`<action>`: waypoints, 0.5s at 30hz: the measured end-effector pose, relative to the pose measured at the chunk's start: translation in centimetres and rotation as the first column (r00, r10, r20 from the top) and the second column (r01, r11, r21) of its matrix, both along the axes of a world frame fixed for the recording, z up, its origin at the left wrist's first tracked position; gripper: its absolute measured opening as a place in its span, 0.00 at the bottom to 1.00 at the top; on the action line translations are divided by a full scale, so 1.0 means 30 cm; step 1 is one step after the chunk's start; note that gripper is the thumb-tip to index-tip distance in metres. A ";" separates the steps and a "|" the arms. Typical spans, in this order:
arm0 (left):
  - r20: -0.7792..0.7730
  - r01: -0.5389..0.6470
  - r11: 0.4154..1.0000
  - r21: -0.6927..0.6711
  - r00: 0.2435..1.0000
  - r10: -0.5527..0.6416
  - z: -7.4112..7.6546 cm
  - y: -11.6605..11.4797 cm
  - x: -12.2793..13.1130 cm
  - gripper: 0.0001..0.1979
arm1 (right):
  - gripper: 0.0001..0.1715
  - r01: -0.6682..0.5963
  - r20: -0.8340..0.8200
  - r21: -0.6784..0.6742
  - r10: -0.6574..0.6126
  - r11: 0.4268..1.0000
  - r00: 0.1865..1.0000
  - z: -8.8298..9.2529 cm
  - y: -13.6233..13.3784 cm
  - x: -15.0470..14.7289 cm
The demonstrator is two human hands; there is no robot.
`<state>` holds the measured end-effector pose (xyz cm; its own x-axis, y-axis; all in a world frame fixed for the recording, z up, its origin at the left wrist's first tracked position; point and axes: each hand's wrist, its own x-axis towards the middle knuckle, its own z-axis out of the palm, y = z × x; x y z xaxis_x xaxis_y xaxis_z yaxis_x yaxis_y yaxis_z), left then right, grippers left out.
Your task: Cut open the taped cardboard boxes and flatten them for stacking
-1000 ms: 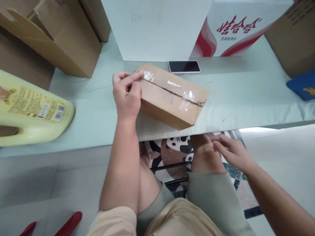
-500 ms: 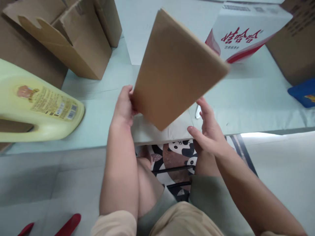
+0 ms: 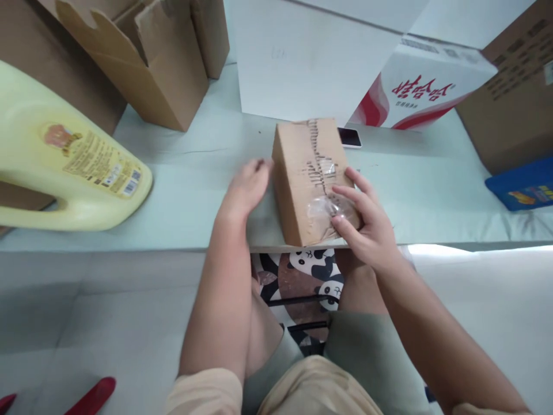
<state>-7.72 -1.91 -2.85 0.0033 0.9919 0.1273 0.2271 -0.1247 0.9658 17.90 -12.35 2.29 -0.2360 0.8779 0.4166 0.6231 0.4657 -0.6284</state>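
A small brown cardboard box [image 3: 298,173] sits at the front edge of the table, with a jagged torn seam and loose clear tape [image 3: 322,207] on its upper face. My right hand [image 3: 367,222] rests on the right side of that face, fingers spread over the tape. Beside the box's left side is my left hand [image 3: 248,187], its fingers curled together and slightly blurred, tips close to the box edge. Whether they touch the box or pinch something small, I cannot make out.
Behind the box stand a large white box [image 3: 298,63], a phone-like dark object [image 3: 349,137] and a red-and-white carton [image 3: 425,86]. To the left are a yellow jug [image 3: 103,167] and an opened cardboard box [image 3: 173,86]. A blue package [image 3: 522,184] lies right.
The box has come down from being held tilted in the air onto the table, its seamed, taped face now showing. My left hand has come off its corner; my right hand now touches it.
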 end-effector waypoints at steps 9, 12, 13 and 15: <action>0.114 0.038 0.992 0.121 0.992 -0.051 0.087 -0.003 0.005 0.24 | 0.22 -0.087 -0.171 -0.177 0.056 0.980 0.984 -0.020 -0.024 -0.044; 0.163 0.034 0.995 0.094 0.985 -0.049 0.077 0.003 0.006 0.22 | 0.23 -0.049 -0.228 -0.217 -0.002 0.975 0.974 -0.031 -0.038 -0.032; 0.175 0.033 0.996 0.088 0.983 -0.049 0.074 0.004 0.007 0.21 | 0.22 -0.026 -0.261 -0.202 -0.028 0.979 0.965 -0.025 -0.045 -0.029; 0.178 0.026 0.996 0.086 0.983 -0.041 0.072 0.004 0.011 0.20 | 0.17 0.074 -0.339 -0.097 -0.103 0.992 0.935 0.015 -0.070 -0.034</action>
